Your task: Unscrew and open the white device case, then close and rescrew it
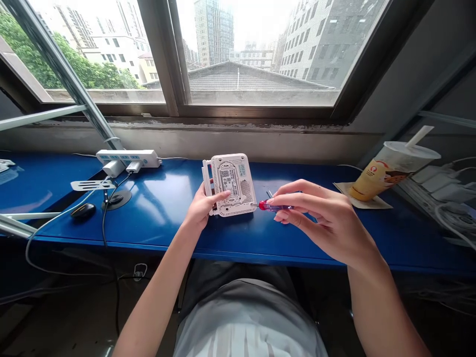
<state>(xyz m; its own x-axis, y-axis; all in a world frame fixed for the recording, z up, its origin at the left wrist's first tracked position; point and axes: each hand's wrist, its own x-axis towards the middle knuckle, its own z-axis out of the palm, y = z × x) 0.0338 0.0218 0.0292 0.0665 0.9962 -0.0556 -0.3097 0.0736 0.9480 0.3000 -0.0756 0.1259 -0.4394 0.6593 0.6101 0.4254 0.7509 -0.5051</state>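
My left hand grips a white router by its left side, thumb across its back. The router is tilted up above the desk, with its label, vents and corner screw holes facing me. White antennas lie folded along its left edge. Between the thumb and fingers of my right hand is a screwdriver with a red and purple see-through handle. Its metal tip points left at the router's lower right corner; whether it touches cannot be told. A small metal rod shows just behind the handle, its kind unclear.
The blue desk runs below a window. On the left are a power strip with plugs, a black mouse, cables and a metal frame post. To the right stand a drink cup with a straw and white boxes with cables.
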